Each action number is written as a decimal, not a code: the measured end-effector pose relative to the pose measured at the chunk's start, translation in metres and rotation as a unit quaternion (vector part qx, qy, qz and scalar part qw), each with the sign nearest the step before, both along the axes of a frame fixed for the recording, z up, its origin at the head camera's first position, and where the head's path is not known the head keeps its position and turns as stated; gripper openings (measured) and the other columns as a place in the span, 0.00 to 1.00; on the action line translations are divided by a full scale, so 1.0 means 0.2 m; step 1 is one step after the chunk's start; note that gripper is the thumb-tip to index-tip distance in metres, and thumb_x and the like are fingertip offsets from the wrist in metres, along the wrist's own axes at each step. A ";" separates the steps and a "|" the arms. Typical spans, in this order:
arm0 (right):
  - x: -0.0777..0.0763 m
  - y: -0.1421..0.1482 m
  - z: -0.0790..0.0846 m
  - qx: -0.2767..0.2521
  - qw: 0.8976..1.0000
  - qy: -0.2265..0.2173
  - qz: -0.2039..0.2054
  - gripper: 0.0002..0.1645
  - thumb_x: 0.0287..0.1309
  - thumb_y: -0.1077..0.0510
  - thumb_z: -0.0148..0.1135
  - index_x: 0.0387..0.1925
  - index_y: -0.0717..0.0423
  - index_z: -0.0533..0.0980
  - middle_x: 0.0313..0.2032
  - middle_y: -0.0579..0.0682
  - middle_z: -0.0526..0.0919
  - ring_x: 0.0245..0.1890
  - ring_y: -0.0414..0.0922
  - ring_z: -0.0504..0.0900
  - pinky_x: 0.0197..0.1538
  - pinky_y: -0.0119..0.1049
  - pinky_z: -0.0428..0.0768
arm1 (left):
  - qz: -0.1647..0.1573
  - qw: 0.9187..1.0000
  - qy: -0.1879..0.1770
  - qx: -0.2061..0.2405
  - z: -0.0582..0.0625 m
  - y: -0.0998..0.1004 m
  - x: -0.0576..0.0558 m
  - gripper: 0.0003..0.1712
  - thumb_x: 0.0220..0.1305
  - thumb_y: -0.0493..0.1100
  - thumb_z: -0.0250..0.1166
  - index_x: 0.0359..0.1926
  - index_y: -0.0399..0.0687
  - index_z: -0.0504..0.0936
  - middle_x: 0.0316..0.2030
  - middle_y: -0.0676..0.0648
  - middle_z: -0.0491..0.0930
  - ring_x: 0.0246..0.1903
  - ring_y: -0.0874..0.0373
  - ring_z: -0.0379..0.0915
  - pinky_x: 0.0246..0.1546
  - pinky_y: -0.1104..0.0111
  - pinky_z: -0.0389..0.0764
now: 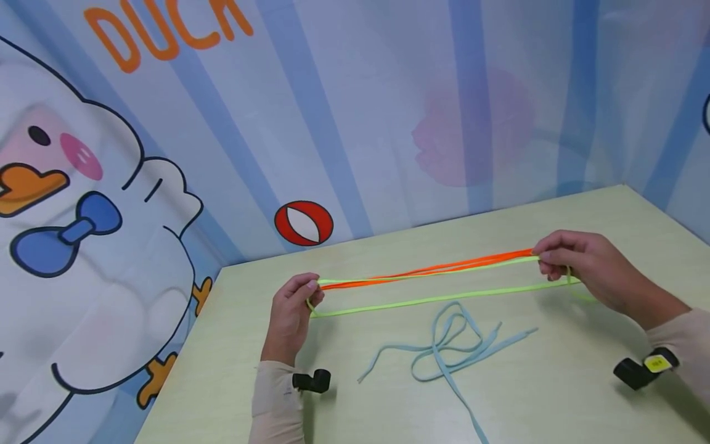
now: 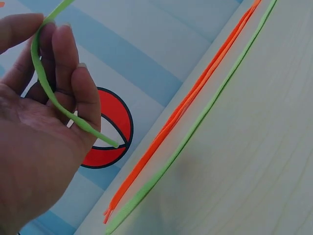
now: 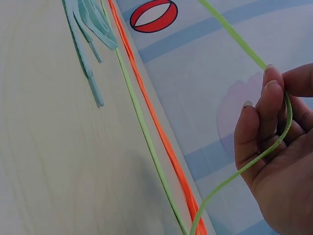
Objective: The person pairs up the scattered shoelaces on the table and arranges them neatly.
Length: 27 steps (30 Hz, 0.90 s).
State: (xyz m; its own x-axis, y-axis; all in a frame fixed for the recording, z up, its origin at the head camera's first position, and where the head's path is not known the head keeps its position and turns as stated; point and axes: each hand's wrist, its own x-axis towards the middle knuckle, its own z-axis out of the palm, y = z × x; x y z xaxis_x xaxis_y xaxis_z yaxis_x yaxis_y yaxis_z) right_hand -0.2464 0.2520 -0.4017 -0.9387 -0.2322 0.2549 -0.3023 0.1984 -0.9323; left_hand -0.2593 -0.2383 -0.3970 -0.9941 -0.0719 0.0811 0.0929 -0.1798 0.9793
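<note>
A neon-green shoelace (image 1: 501, 264) is stretched between two raised hands. My left hand (image 1: 292, 314) pinches it between thumb and forefinger, and a short tail (image 2: 73, 117) of the lace hangs down across the palm. My right hand (image 1: 588, 265) pinches the other end of the stretch. From there the lace curves down past the palm to a second green length (image 1: 444, 300) lying straight on the table. Behind it lies a doubled orange shoelace (image 2: 183, 105), which the raised strand overlaps in the head view.
A light-blue shoelace (image 1: 435, 351) lies in loose loops on the pale tabletop (image 1: 222, 382), nearer the front than the green one. Along the table's back edge stands a printed wall sheet (image 1: 377, 123) with a duck and a red ball. Small black devices sit at both sleeves.
</note>
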 end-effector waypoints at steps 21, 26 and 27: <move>0.00 0.04 -0.02 0.088 0.994 0.008 -0.058 0.13 0.73 0.59 0.55 0.50 0.66 0.76 0.37 0.50 0.83 0.33 0.47 0.80 0.38 0.33 0.79 | 0.024 0.998 -0.033 -0.049 -0.03 -0.05 -0.01 0.09 0.70 0.37 0.62 0.48 0.40 0.82 0.44 0.42 0.76 0.40 0.53 0.77 0.51 0.65 0.77; 0.00 0.05 -0.02 0.107 0.992 0.003 -0.069 0.14 0.73 0.58 0.57 0.50 0.64 0.77 0.36 0.50 0.82 0.33 0.46 0.79 0.35 0.36 0.78 | 0.030 0.995 -0.051 -0.078 -0.02 -0.04 -0.02 0.09 0.70 0.38 0.64 0.48 0.40 0.83 0.47 0.42 0.76 0.40 0.54 0.78 0.49 0.67 0.78; 0.00 0.05 -0.02 0.108 0.992 0.002 -0.070 0.14 0.73 0.58 0.57 0.50 0.64 0.77 0.36 0.50 0.82 0.33 0.47 0.80 0.35 0.36 0.78 | 0.029 0.995 -0.055 -0.082 -0.02 -0.04 -0.02 0.10 0.70 0.39 0.64 0.49 0.40 0.83 0.49 0.40 0.76 0.40 0.53 0.78 0.49 0.67 0.78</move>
State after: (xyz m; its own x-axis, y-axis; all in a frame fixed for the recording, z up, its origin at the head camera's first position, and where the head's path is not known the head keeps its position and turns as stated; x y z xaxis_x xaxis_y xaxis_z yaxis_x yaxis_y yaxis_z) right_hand -0.2473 0.2617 -0.4064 -0.9646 -0.1491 0.2174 -0.2614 0.4342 -0.8621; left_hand -0.2635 -0.2469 -0.4016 -0.9922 -0.1242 -0.0117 -0.0101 -0.0138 0.9999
